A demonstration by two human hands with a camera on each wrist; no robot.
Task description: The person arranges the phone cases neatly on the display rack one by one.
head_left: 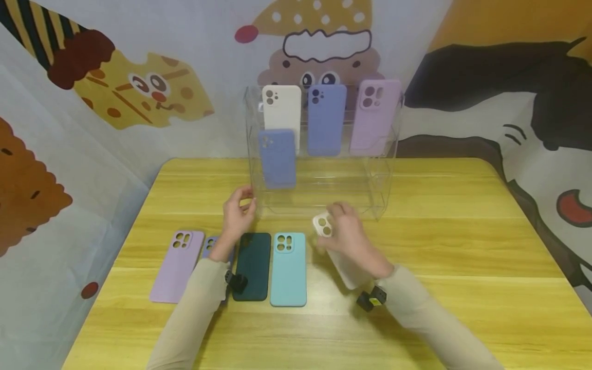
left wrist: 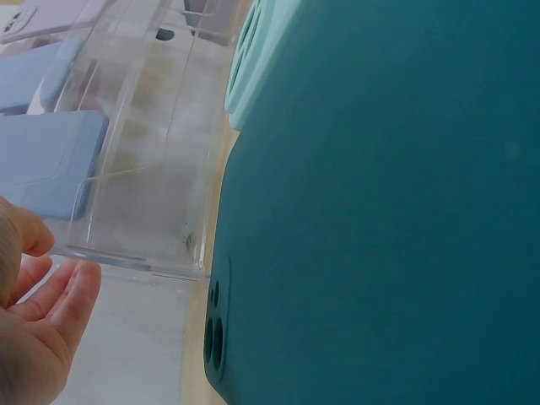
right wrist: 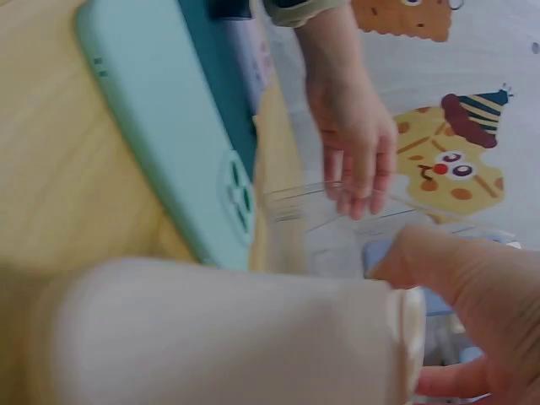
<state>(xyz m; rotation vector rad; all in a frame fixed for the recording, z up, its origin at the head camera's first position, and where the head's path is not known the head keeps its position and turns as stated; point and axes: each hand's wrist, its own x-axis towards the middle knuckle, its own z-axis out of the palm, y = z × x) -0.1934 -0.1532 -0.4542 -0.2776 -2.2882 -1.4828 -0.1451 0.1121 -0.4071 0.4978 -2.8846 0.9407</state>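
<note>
A clear rack (head_left: 324, 198) stands on the wooden tabletop (head_left: 444, 246) before me. My left grip (head_left: 238, 216) is at its left side, thumb and fingers apart; whether they touch the plastic I can't tell. My right grip (head_left: 348, 234) is clamped on a white phone case (head_left: 348, 273) near its camera end; the case slants in front of the rack, right of the turquoise case (head_left: 289, 280). I judge it light, bendy and hard to break, its smooth skin more grabby than slippery. The long edges look the best hold, pinched gently so the shell won't bow, fingertips off the camera holes (head_left: 327, 230).
</note>
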